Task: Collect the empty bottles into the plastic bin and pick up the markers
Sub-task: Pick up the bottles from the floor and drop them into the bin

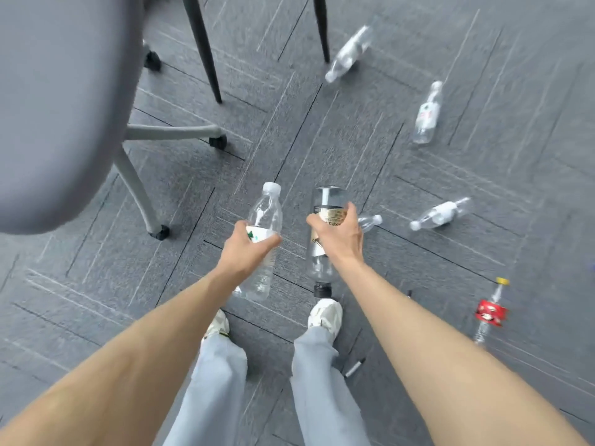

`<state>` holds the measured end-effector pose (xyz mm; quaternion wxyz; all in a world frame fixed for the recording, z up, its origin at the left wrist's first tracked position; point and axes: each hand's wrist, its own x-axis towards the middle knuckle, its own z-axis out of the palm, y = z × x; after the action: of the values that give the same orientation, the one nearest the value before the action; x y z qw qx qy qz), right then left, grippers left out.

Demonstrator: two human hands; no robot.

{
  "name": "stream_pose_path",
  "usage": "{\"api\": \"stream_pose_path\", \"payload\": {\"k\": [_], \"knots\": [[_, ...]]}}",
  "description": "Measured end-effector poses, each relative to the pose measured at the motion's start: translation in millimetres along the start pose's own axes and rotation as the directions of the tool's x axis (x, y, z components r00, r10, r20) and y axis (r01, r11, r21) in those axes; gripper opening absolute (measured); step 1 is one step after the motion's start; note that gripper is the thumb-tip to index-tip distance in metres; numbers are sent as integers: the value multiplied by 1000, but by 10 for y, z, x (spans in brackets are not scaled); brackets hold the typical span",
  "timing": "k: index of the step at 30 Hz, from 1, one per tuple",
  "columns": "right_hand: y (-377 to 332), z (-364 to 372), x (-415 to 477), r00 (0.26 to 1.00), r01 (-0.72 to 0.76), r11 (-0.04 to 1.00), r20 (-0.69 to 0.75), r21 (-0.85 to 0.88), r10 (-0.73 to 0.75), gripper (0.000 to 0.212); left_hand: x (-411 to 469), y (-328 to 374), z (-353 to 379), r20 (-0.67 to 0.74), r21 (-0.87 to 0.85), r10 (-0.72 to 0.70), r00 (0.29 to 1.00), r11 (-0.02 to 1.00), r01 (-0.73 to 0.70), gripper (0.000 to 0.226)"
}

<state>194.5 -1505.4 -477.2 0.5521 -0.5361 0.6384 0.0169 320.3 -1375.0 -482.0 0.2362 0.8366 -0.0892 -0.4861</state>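
Office: grey carpet tiles (322, 149), wheeled chair (58, 107).

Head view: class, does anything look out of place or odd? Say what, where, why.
Bottles lie on their sides on the carpet: a far bottle by a chair leg, a white-labelled bottle right of it, two bottles beyond the right hand, a red-labelled bottle at right. A marker lies near the right shoe.

Farthest bottle (349, 54) in a blur; small bottle (371, 221) half behind the right hand (341, 239); chair (48, 107) partly beyond left edge
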Motion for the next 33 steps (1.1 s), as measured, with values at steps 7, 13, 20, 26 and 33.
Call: {"api": "stream_pose_path", "payload": {"k": [7,13,20,26,33], "knots": [[-780,-780,-1282,996,56,996,61,72,-60,84,-1464,766,-344,-77,-143,15,997,989,-25,53],[-1514,-964,-2366,954,199,980,224,22,-198,77,-2597,1027,-1079,-225,-336,-46,973,941,-33,24],[-2214,-537,-3337,874,391,919,297,41,-385,60,-3320,689,-2095,-359,-571,-177,916,818,-66,77],[-2377,317,-4063,767,504,864,462,-2,-446,62,-3785,40,-2799,-449,-713,-260,855,681,-168,71],[-2509,1520,-4799,633,640,761,634,-106,-444,60,-4144,-1163,-3588,-473,-827,-395,788,509,-241,58]]}}
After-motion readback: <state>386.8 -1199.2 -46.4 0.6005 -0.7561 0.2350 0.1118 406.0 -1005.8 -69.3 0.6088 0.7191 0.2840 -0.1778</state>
